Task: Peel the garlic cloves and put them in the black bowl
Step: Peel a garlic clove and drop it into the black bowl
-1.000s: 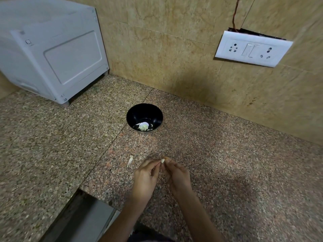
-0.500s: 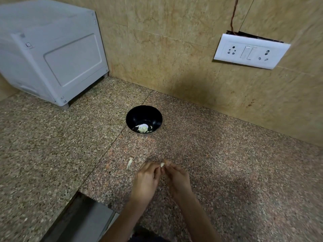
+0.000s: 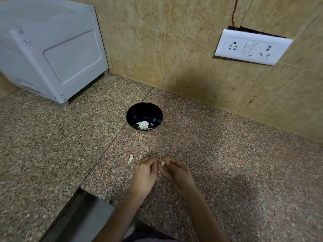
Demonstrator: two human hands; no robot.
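In front of the round glossy black bowl (image 3: 138, 110), on the speckled granite table (image 3: 227, 154), a pale scrap of garlic skin (image 3: 130, 159) is lying just left of the left hand (image 3: 144, 173). Its fingers (image 3: 152, 160) are pinching a small pale garlic clove (image 3: 162, 163) that the right hand (image 3: 176, 173) is gripping too. Being slippery, the clove is probably risking popping loose and landing short of the bowl, where peeled cloves (image 3: 143, 126) are lying.

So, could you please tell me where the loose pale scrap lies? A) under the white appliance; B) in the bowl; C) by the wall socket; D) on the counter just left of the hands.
D: the scrap lies on the counter beside the left hand, short of the bowl, while that hand and the right hand pinch a clove.
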